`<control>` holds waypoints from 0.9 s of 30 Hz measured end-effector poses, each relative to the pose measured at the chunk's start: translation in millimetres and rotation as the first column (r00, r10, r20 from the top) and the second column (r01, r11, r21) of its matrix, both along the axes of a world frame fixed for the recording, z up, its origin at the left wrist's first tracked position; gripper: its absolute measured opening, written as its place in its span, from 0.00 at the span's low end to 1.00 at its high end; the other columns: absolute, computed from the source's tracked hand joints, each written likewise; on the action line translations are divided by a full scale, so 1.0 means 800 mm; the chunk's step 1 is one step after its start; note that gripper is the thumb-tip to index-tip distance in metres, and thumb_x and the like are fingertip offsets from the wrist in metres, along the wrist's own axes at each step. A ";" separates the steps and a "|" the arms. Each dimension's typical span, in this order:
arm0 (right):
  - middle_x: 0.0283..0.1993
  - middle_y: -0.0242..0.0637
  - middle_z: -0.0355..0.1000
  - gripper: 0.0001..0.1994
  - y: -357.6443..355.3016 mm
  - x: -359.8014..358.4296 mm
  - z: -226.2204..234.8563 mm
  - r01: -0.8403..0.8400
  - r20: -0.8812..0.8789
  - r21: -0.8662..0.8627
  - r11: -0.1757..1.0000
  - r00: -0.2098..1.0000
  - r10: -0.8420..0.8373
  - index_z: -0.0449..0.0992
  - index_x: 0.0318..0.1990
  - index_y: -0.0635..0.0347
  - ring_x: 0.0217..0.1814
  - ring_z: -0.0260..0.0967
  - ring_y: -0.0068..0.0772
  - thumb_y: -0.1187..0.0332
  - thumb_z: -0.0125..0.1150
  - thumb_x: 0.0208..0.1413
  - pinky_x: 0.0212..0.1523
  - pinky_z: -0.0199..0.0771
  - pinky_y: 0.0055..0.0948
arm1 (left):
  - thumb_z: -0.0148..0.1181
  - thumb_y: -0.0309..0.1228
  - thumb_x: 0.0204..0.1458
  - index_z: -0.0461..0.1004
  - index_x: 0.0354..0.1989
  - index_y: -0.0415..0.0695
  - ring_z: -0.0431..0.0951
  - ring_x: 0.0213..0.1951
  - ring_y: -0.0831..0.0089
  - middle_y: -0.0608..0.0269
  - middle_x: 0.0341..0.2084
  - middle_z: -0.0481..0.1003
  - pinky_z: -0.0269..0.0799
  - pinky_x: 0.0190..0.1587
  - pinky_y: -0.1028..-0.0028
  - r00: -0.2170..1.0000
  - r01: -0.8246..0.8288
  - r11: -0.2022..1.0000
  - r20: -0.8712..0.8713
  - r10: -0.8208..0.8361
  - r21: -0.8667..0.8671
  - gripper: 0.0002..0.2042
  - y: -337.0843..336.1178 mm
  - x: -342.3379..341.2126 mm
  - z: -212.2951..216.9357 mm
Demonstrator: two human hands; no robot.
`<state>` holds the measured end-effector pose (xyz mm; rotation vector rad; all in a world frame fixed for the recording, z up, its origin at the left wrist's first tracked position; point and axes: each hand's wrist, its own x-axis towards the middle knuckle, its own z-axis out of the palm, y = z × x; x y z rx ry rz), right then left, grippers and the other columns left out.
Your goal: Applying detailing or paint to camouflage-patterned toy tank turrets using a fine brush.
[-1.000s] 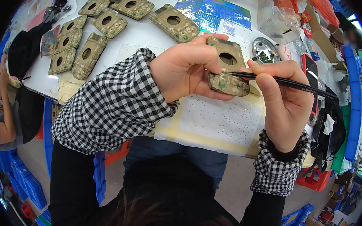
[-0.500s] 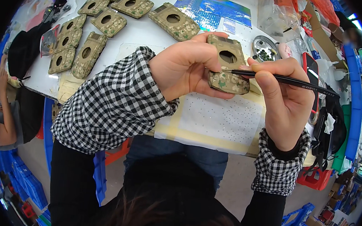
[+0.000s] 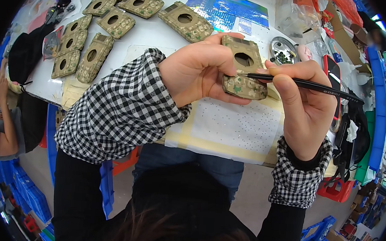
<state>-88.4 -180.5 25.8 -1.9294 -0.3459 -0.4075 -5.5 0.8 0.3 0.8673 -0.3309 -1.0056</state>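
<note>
My left hand (image 3: 192, 68) is closed around a camouflage model tank hull (image 3: 244, 87), with the thumb on its near side and fingers along its edges. A round hole opens in the hull's upper face. From the right, my right hand (image 3: 310, 102) pinches black tweezers (image 3: 316, 86), whose tips reach the hull just below that hole. Whether the tips grip a small part is too fine to see. Under my hands lies a white sheet (image 3: 233, 132) scattered with tiny dark specks.
Several similar hulls (image 3: 184, 24) lie at the back left. Shiny blue film (image 3: 238, 10) is behind the held hull. A round metal dish (image 3: 274, 44) with dark green bits and a red-edged phone (image 3: 328, 67) stand to the right. Another person (image 3: 3, 137) is at far left.
Almost nothing differs. The tweezers and right hand have shifted very slightly to the right; the hull stays in my left hand.
</note>
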 end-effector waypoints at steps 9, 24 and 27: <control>0.38 0.42 0.74 0.07 -0.004 -0.004 0.002 -0.015 -0.061 -0.053 0.998 0.998 0.011 0.71 0.38 0.70 0.42 0.73 0.28 0.73 0.56 0.58 0.49 0.69 0.24 | 0.46 0.27 0.49 0.45 0.65 0.43 0.73 0.50 0.60 0.49 0.55 0.63 0.76 0.49 0.62 1.000 0.005 1.000 -0.016 -0.005 0.005 0.32 0.000 -0.002 0.002; 0.36 0.40 0.72 0.07 -0.022 -0.009 0.001 0.186 0.250 0.021 0.982 0.950 -0.186 0.70 0.42 0.69 0.39 0.70 0.26 0.73 0.49 0.61 0.46 0.68 0.26 | 0.37 0.35 0.55 0.50 0.62 0.45 0.72 0.49 0.42 0.35 0.51 0.66 0.78 0.45 0.63 0.987 -0.048 0.999 -0.151 0.044 -0.024 0.25 -0.006 0.011 -0.003; 0.35 0.41 0.71 0.08 -0.039 -0.020 0.004 0.366 0.311 -0.303 0.880 0.911 -0.272 0.69 0.42 0.68 0.41 0.70 0.29 0.73 0.46 0.62 0.48 0.67 0.28 | 0.37 0.35 0.55 0.51 0.61 0.46 0.73 0.48 0.43 0.35 0.50 0.66 0.79 0.43 0.64 0.978 -0.125 0.992 -0.163 0.128 0.031 0.23 -0.007 0.009 -0.002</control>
